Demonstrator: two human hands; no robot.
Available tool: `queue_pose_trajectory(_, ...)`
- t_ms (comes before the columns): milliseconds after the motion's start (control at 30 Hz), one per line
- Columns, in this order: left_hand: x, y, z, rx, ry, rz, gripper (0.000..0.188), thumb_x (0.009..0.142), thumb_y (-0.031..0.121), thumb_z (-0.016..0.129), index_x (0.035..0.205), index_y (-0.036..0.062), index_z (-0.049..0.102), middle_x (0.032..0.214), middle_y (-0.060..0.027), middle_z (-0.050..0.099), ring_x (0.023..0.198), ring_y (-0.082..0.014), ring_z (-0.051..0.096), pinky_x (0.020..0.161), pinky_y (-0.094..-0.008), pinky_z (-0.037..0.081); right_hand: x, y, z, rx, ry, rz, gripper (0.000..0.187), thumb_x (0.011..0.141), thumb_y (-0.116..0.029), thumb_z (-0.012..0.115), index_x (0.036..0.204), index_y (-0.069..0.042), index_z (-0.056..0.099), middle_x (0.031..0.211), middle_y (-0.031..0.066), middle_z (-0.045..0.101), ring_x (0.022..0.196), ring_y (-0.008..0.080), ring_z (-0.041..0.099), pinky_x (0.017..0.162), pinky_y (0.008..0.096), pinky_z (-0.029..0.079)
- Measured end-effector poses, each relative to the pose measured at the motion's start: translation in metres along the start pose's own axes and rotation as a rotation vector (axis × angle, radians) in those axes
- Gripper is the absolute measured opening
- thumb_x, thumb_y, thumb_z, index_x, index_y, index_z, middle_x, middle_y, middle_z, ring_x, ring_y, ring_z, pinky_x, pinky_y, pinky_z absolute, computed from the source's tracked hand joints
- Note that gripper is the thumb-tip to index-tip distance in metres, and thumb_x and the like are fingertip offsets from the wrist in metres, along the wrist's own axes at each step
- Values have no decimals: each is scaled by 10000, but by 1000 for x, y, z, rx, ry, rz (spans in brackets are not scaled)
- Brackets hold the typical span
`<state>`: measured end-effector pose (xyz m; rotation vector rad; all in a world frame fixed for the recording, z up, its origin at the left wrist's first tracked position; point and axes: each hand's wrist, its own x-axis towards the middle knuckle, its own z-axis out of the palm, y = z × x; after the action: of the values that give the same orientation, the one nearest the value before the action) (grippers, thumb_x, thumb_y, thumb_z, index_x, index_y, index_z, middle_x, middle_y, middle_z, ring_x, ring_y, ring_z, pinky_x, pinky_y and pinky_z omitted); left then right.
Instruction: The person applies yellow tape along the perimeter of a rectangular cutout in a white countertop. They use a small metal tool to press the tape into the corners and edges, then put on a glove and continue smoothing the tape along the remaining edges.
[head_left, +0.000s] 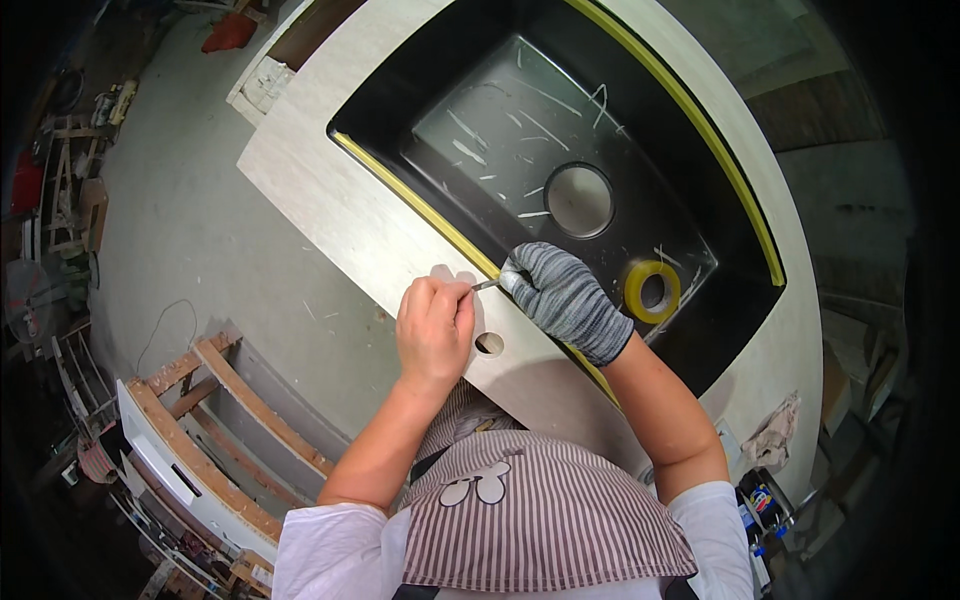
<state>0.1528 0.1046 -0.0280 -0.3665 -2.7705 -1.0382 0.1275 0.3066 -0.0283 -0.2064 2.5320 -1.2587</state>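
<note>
My bare left hand [437,322] is closed in a pinch beside the small round hole in the pale countertop [340,225]. A thin grey strip like a metal blade [485,285] spans the gap between its fingertips and my right hand [570,302]. That right hand, in a grey striped knit glove, is curled at the strip's other end, over the front edge of the black sink [480,150]. Yellow-green tape [420,212] runs along this front rim, and my right hand covers part of it. More tape [715,115] lines the far rim.
A roll of yellow tape [652,291] lies in the sink near the drain hole [579,200]; pale scraps litter the basin. A crumpled cloth [774,432] and bottles [765,505] are at the right. A wooden frame [215,430] stands on the floor at the left.
</note>
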Motion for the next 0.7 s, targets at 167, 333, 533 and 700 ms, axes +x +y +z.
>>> queue_pose_trajectory(167,-1,-2,2,10,13,5,168,811,1,805,922,50,689,854,-103,586,782,-300,595,680,-417,485,0,-4,-2,1,10,-8,185,966,-202,650,998,-21,670,951,200,681,921,407,659,830,474,537)
queue_pose_trajectory(333,-1,-1,2,16,17,24,165,803,2,811,906,53,693,833,-99,570,766,-296,584,671,-417,475,-3,-3,0,-9,32,-15,181,963,-200,654,993,-22,665,942,196,678,908,404,660,820,472,540)
queue_pose_trajectory(533,-2,-2,3,20,23,12,167,805,5,811,910,53,690,832,-96,570,768,-295,583,675,-418,473,-2,-3,3,-22,57,-27,188,961,-211,657,997,-27,663,945,192,678,908,402,661,820,477,543)
queue_pose_trajectory(700,-1,-1,2,25,23,22,167,808,4,810,910,52,686,828,-95,570,771,-298,586,682,-419,476,-2,-1,7,-33,75,-36,180,954,-194,666,1003,-21,667,943,194,673,909,400,658,819,471,544)
